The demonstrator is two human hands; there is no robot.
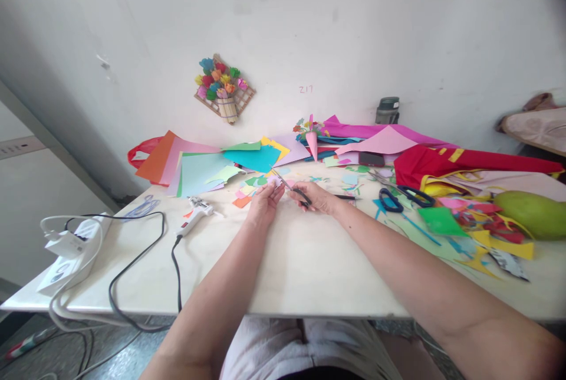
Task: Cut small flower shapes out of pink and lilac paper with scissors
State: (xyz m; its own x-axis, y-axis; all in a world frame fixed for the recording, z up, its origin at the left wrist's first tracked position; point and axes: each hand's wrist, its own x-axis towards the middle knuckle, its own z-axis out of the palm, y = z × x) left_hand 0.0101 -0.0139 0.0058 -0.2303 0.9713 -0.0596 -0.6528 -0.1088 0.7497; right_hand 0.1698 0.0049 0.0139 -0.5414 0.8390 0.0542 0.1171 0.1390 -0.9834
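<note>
Near the middle of the table, my right hand (310,197) is closed round the black handles of small scissors (300,195), whose blades point up and left. Close beside the blades, my left hand (266,200) has its fingers pressed together in a pinch. A small pale piece seems to be at its fingertips, too small to make out. Just beyond the hands lie small cut paper pieces (242,200) in orange, pink, green and lilac. The scissors' tips are near the left fingertips; whether they touch paper cannot be seen.
On the left are a white glue gun (194,219), its black cable and a power strip (73,256). Coloured sheets (203,169) lie at the back. To the right are large scissors (391,199), paper scraps (481,220), red cloth (424,164) and a green fruit (533,213).
</note>
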